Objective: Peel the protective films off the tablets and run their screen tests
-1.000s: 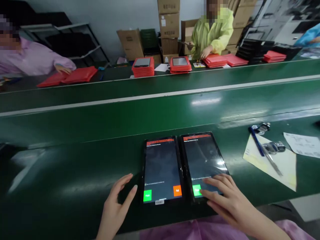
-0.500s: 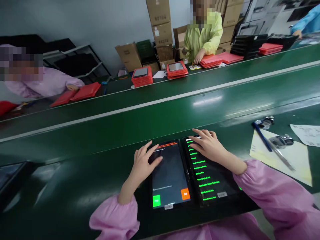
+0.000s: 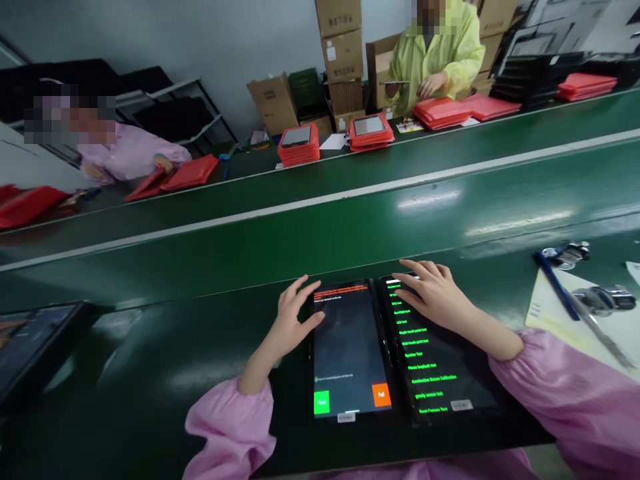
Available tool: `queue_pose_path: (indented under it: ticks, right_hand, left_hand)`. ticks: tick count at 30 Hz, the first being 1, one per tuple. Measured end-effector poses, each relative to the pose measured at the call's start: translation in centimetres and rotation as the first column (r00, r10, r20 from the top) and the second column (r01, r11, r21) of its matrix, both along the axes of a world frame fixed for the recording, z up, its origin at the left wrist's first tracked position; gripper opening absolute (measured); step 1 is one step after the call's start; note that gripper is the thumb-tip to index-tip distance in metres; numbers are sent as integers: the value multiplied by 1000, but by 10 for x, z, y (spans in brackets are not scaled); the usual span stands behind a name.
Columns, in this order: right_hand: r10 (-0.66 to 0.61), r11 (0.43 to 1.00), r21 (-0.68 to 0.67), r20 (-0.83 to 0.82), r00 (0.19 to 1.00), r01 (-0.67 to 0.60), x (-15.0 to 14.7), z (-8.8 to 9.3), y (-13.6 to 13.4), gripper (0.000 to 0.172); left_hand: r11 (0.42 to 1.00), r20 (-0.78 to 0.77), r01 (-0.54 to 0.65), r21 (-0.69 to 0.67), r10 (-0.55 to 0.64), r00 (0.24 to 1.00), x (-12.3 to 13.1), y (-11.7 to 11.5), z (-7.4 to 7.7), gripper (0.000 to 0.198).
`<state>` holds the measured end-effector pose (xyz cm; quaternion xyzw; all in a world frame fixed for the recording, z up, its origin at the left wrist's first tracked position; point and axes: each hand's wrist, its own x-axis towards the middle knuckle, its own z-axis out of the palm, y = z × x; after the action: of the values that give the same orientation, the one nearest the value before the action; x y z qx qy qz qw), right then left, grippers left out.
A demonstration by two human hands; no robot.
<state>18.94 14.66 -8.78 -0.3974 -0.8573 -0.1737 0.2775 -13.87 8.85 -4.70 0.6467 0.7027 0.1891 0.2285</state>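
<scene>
Two black tablets lie side by side on the green bench in front of me. The left tablet (image 3: 350,353) shows a dark screen with red text on top and green and orange buttons at the bottom. The right tablet (image 3: 440,373) shows a list in green text. My left hand (image 3: 293,320) rests at the left tablet's top-left corner, fingers spread, thumb on the screen. My right hand (image 3: 433,297) lies flat over the top of the right tablet, fingers stretched out. Neither hand holds anything.
A yellow paper (image 3: 575,320) with a blue pen (image 3: 555,287) and metal clips lies to the right. Another tablet (image 3: 30,343) sits at the far left. Beyond the green conveyor (image 3: 350,220), two people handle red cases (image 3: 370,130); cardboard boxes stand behind.
A second ago both hands were at the tablets' bottom edges; they moved up to the top edges. The right tablet's screen changed to a green text list. My view shifted slightly.
</scene>
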Motion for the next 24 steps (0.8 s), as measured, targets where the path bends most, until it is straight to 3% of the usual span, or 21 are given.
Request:
queue_pose_path:
  ticks: [2, 4, 8, 11, 14, 19, 24]
  right_hand:
    - [-18, 999, 38, 12, 1000, 17, -3, -3, -1, 59]
    - [-32, 995, 92, 23, 999, 30, -2, -5, -10, 59]
    - [52, 998, 16, 16, 999, -52, 10, 1, -39, 60]
    - [89, 995, -38, -29, 996, -90, 21, 9, -49, 53]
    - [53, 998, 18, -31, 998, -52, 21, 12, -43, 51]
    - [32, 998, 54, -19, 999, -31, 3, 6, -24, 57]
    - [42, 999, 32, -16, 999, -41, -2, 2, -18, 61]
  left_hand:
    - [996, -213, -22, -91, 2, 977, 11, 5, 2, 67]
    - [987, -346, -68, -143, 14, 938, 18, -1, 6, 54]
    - [967, -317, 20, -253, -102, 943, 10, -30, 13, 42]
    - [982, -293, -4, -188, -53, 955, -2, -38, 13, 32]
    - [995, -289, -67, -71, 44, 956, -2, -29, 10, 33]
    - [997, -322, -14, -75, -10, 947, 15, -11, 4, 43]
    - [996, -359, 4, -93, -37, 933, 15, -8, -3, 48]
